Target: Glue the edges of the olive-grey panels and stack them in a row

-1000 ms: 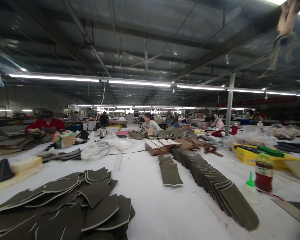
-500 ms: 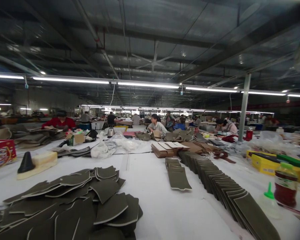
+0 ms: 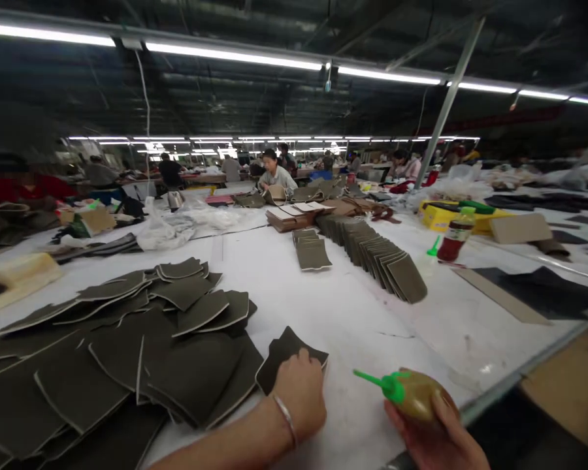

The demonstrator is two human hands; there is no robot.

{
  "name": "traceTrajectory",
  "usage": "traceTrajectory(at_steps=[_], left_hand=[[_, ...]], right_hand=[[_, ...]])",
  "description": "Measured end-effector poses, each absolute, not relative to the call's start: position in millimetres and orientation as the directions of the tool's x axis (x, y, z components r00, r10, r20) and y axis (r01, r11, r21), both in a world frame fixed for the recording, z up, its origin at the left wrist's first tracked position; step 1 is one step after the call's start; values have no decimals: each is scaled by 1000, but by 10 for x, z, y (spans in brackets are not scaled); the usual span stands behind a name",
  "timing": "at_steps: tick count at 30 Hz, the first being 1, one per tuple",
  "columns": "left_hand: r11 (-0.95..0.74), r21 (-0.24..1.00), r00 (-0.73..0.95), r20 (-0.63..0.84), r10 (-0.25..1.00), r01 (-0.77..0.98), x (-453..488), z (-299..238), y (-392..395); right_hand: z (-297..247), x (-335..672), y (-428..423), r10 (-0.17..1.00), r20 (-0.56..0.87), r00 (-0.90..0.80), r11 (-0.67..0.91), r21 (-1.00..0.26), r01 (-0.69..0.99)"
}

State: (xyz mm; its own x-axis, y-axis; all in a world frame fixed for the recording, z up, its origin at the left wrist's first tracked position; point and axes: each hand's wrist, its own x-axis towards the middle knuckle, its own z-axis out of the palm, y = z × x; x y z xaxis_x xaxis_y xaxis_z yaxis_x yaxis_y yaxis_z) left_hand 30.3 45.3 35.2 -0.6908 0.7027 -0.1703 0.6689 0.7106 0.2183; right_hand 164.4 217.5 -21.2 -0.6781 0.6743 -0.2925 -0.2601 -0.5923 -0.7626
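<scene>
Roughly, white table [image 3: 353,313] beneath all; big dark pile [image 3: 191,372] at left. Single dark piece [image 3: 287,346] just right of pile, flat-looking, long axis unclear under left hand [image 3: 301,391]. Left fingers curled over piece's near edge; pinching or pressing, cannot tell. Bottle [image 3: 424,395] right of piece, apart, held by right hand [image 3: 434,424], fingers wrapped round body. Bottle's long axis near sideways, green nozzle [image 3: 372,377] aimed left toward left hand and piece, touching neither.
</scene>
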Motion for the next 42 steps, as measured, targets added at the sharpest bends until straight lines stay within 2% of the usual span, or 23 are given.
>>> traceTrajectory(at_steps=[2, 4, 7, 9, 12, 17, 23, 26, 29, 36, 42], left_hand=[[672, 225, -661, -132, 739, 706, 212, 340, 367], [626, 243, -621, -109, 776, 741, 126, 325, 293], [559, 294, -562, -84, 823, 775, 45, 299, 252], [549, 309, -552, -86, 829, 776, 19, 284, 266], [555, 301, -549, -112, 828, 775, 0, 269, 304], [538, 278, -531, -109, 841, 796, -9, 247, 341], [536, 273, -526, -117, 842, 798, -16, 250, 357], [550, 271, -539, -121, 834, 790, -2, 256, 361], [566, 273, -556, -122, 822, 778, 25, 263, 356], [570, 275, -557, -130, 820, 775, 45, 271, 333], [567, 277, -550, -145, 823, 775, 30, 261, 328]], right_hand=[[-141, 1665, 2209, 679, -272, -682, -564, -787, -248], [-72, 1695, 2228, 697, -182, -693, -441, -871, -216], [-35, 1722, 2260, 740, -13, -673, -151, -978, -146], [-43, 1715, 2285, 737, 115, -666, 92, -993, -70], [-49, 1679, 2302, 675, 243, -696, 372, -927, 37], [17, 1581, 2264, 596, 342, -727, 554, -830, 63], [117, 1446, 2188, 470, 483, -739, 757, -651, 56], [147, 1432, 2151, 407, 549, -730, 823, -568, 32], [155, 1459, 2129, 390, 549, -739, 841, -539, 44], [118, 1457, 2174, 553, 392, -735, 689, -711, 140], [63, 1470, 2219, 592, 238, -770, 549, -819, 169]])
